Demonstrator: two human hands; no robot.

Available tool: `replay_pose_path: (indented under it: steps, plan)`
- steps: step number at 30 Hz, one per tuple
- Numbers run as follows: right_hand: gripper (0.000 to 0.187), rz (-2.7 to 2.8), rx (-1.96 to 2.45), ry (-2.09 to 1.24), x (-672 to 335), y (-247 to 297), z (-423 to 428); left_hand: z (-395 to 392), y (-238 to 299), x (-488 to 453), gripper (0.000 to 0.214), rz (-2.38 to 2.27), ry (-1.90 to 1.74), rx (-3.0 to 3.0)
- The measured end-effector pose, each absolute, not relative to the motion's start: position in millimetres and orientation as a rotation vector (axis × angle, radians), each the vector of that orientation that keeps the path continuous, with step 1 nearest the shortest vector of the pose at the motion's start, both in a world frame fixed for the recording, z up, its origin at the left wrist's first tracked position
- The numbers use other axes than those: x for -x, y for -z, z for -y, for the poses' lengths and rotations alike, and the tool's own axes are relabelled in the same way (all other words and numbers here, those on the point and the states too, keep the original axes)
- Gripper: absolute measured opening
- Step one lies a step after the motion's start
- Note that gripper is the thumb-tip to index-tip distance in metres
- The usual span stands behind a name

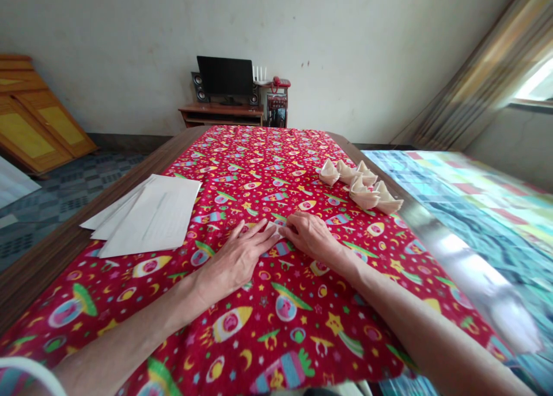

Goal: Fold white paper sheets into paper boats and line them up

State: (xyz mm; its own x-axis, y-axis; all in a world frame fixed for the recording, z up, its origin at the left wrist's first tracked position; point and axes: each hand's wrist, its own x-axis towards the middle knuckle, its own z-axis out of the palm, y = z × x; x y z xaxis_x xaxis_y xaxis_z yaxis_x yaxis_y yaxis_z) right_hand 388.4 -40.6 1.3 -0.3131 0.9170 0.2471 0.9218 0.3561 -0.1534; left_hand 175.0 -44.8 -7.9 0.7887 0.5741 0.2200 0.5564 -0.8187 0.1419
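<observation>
A small folded piece of white paper (275,227) lies on the red patterned cloth (276,154) between my two hands. My left hand (239,253) rests flat with its fingers spread, the fingertips touching the paper's left side. My right hand (313,236) has its fingers curled together and pinches the right side of the paper. Much of the paper is hidden under the fingers. To the right stand several folded paper boats (364,193), cream-white and pointed. On the left lies a fanned stack of white paper sheets (151,217) with faint print.
The cloth covers a dark wooden table (142,180). Beyond it a monitor (225,78) and speakers stand on a small desk (222,114) by a red telephone (277,83). A yellow cabinet (41,119) is at left, a bed with a patterned cover (470,206) at right.
</observation>
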Motion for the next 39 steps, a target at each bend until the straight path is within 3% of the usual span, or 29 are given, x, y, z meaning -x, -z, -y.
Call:
replay_pose_path:
  steps: [7,13,26,31,35,39]
  plan:
    - [0.03,2.334,1.634,0.07,-387.7,0.9,41.4,42.9,8.2,-170.4,0.07,-0.905,-0.33,-2.914]
    - [0.024,2.335,1.622,0.089,-388.0,1.0,42.4,47.6,2.0,-163.0,0.061,-0.9,-0.283,-2.928]
    - [0.021,2.275,1.589,0.098,-389.3,6.0,42.4,45.1,6.3,-163.5,0.062,-0.911,-0.287,-2.943]
    - [0.017,2.334,1.404,0.274,-387.3,3.5,50.7,44.5,6.7,-163.6,0.064,-0.929,-0.259,-2.957]
    - [0.029,2.6,1.106,0.3,-388.6,-1.4,66.4,45.3,5.4,-163.7,0.067,-0.939,-0.218,-2.971]
    - [0.042,2.681,1.186,0.209,-396.4,-6.1,77.5,47.0,2.1,-164.2,0.062,-0.95,-0.206,-2.981]
